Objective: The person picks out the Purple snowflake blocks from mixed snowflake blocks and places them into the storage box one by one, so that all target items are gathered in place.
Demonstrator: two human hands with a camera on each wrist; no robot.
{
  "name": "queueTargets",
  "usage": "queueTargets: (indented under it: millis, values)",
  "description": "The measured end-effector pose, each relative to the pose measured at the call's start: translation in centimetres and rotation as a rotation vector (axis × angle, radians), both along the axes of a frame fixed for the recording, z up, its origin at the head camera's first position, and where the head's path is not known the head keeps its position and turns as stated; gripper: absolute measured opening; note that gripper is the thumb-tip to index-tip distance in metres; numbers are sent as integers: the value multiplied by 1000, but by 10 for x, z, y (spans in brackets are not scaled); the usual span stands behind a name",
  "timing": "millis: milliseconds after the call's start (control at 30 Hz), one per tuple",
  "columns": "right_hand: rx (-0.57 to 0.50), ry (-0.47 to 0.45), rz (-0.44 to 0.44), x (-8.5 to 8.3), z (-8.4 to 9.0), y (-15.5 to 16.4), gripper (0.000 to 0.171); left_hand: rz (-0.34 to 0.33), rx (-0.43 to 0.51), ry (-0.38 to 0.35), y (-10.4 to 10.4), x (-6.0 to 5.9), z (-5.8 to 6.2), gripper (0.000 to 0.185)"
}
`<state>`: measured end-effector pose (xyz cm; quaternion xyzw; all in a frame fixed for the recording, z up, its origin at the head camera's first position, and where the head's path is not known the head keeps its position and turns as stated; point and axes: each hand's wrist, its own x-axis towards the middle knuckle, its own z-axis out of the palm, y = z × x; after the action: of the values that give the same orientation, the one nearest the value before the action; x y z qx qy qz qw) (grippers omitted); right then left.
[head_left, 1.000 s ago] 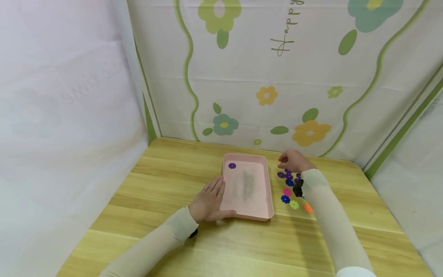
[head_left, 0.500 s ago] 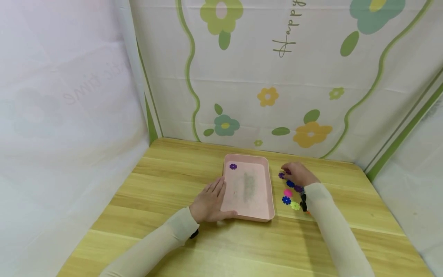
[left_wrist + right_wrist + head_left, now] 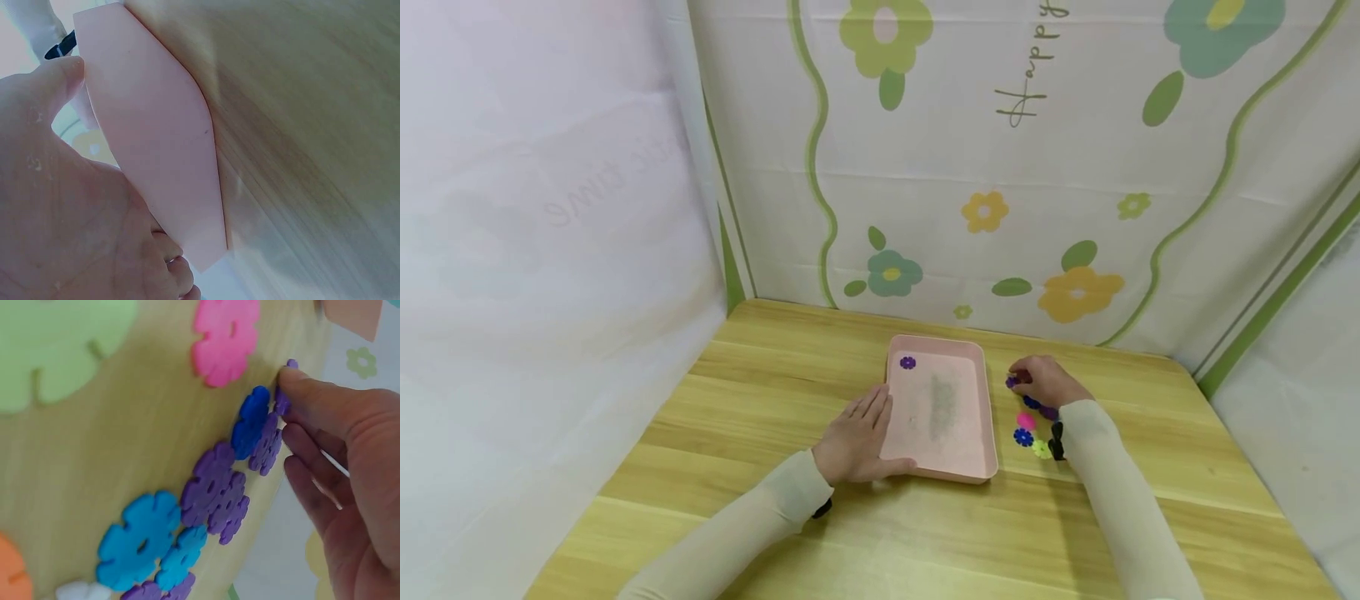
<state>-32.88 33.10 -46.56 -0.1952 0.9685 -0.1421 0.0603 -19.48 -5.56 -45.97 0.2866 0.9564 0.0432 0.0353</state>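
A pink shallow tray (image 3: 943, 425) lies on the table with one purple snowflake disc (image 3: 907, 362) in its far left corner. My left hand (image 3: 853, 437) rests along the tray's left side, fingers straight, its thumb on the near rim. To the right of the tray, my right hand (image 3: 1049, 383) is down among loose discs. In the right wrist view, its thumb and forefinger pinch a purple snowflake disc (image 3: 283, 400), partly hidden by the thumb. Beside those fingertips lies a dark blue disc (image 3: 251, 422); more purple discs (image 3: 209, 481) overlap close by.
Nearer on the table are a pink disc (image 3: 225, 340), a light green disc (image 3: 56, 350), light blue discs (image 3: 139, 540), an orange disc (image 3: 12, 575) and a white piece (image 3: 84, 592). A flower-printed curtain (image 3: 925, 233) hangs behind the wooden table (image 3: 775, 367).
My right hand has lowered from above the far discs and come slightly nearer, its fingertips now at a purple disc. The left hand and the tray have stayed in place.
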Motion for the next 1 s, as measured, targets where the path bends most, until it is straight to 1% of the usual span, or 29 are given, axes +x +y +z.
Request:
queueTargets:
  millis: [133,200,267,367,433,633,733,833,1000]
  values:
    - [-81,-73,-46,-1,0,4,20,-8,2,21,1,1,-2,111]
    - [-116,-88,-74,-2,-1,6,12,-8,3,25,1,2,0,110]
    - [-128,-83,-83,-2,0,9,9,-7,-1,23,1,2,2,110]
    - [-125,-80,-95,-1,3,12,11,-8,-5,11,1,2,8,109]
    - [-121,-97,-92,1,8,14,13,-10,-8,13,0,3,9,109]
    - [-158,-241,-136,7,21,16,26,-22,-11,29,-1,2,5,107]
    - [-171,-280,-138,10,26,16,31,-24,-13,30,-1,1,4,107]
    - [-182,-303,-138,13,33,13,30,-24,-13,28,-1,1,3,108]
    - [-217,-360,-134,19,51,2,26,-26,-19,38,-1,1,4,109]
